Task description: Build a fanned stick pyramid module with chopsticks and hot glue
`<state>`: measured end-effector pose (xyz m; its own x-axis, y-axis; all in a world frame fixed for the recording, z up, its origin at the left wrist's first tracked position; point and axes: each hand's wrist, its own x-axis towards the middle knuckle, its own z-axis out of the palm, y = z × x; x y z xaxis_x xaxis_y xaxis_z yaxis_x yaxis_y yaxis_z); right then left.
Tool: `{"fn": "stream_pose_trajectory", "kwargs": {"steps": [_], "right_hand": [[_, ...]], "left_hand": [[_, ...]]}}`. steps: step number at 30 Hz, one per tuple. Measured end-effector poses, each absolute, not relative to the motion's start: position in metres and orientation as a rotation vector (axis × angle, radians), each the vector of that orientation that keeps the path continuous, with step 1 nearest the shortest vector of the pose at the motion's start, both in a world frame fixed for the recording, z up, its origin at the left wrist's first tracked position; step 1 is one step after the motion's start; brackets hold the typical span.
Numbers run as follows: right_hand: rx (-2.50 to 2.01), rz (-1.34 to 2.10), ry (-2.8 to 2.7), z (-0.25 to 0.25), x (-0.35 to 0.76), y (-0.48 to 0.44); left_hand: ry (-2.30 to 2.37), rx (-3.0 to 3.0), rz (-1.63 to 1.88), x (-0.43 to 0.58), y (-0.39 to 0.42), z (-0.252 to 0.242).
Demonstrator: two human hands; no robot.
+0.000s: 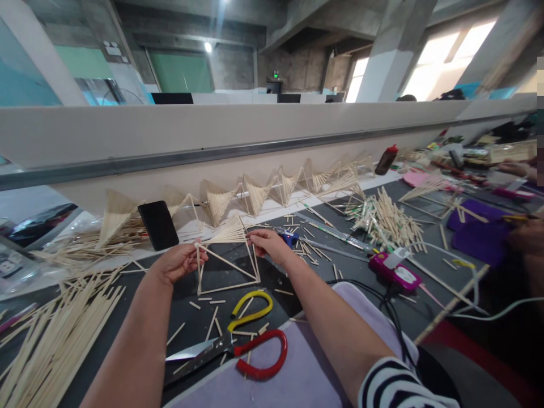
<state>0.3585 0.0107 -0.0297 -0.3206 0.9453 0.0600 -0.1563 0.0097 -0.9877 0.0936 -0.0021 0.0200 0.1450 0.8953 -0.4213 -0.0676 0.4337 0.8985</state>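
Between my hands stands a frame of thin wooden sticks point(227, 257), with a fan of closely set sticks at its top. My left hand point(181, 262) pinches its upper left corner. At the upper right corner, the fingers of my right hand point(267, 243) are closed on the same frame. A blue glue gun point(290, 238) lies just beyond my right hand. Nearer to me, large scissors with one yellow and one red handle point(232, 340) lie with their blades a little apart. Short stick offcuts point(216, 301) are strewn around them.
Several finished stick models point(257, 195) line the white partition point(255, 127). A black phone point(158, 225) leans at left, above long loose sticks point(63, 340). To the right are bundled sticks point(389, 221), a pink power strip point(395, 272) with cables, and a co-worker's hand point(527, 238) by purple cloth point(480, 232).
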Motion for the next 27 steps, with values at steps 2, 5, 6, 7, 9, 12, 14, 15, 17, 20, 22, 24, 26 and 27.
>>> {"fn": "stream_pose_trajectory", "kwargs": {"steps": [2,5,6,7,9,12,14,15,17,20,22,24,26,27], "right_hand": [[-0.919,1.478,-1.378,-0.028,0.355,0.008],[-0.952,1.458,-1.379,-0.026,0.349,0.006],[-0.954,1.447,-1.374,-0.026,0.347,0.005],[-0.955,1.43,-1.371,-0.026,0.345,0.005],[-0.961,1.385,-1.373,-0.027,0.341,0.005],[-0.987,1.296,-1.37,-0.028,0.336,0.004],[-1.015,1.234,-1.369,-0.029,0.334,0.003],[-1.03,1.204,-1.368,-0.03,0.332,0.002],[-1.057,1.161,-1.364,-0.032,0.33,0.002],[-1.072,1.145,-1.356,-0.034,0.327,0.002],[-1.068,1.148,-1.358,-0.036,0.327,0.003],[-1.062,1.149,-1.368,-0.036,0.327,0.002],[-1.058,1.151,-1.384,-0.035,0.327,0.001],[-1.058,1.152,-1.392,-0.034,0.328,0.001]], "left_hand": [[1.237,0.874,0.833,0.096,-0.004,0.022],[1.249,0.882,0.816,0.099,-0.005,0.025],[1.251,0.885,0.811,0.1,-0.005,0.025],[1.253,0.889,0.809,0.101,-0.005,0.025],[1.254,0.897,0.806,0.101,-0.005,0.024],[1.248,0.912,0.808,0.1,-0.003,0.021],[1.242,0.92,0.813,0.1,-0.002,0.019],[1.237,0.923,0.816,0.099,-0.002,0.018],[1.23,0.926,0.817,0.099,-0.001,0.017],[1.225,0.928,0.819,0.1,-0.001,0.015],[1.229,0.927,0.823,0.1,-0.001,0.015],[1.236,0.928,0.826,0.101,-0.001,0.016],[1.238,0.931,0.826,0.101,-0.001,0.017],[1.237,0.934,0.827,0.1,-0.001,0.017]]}}
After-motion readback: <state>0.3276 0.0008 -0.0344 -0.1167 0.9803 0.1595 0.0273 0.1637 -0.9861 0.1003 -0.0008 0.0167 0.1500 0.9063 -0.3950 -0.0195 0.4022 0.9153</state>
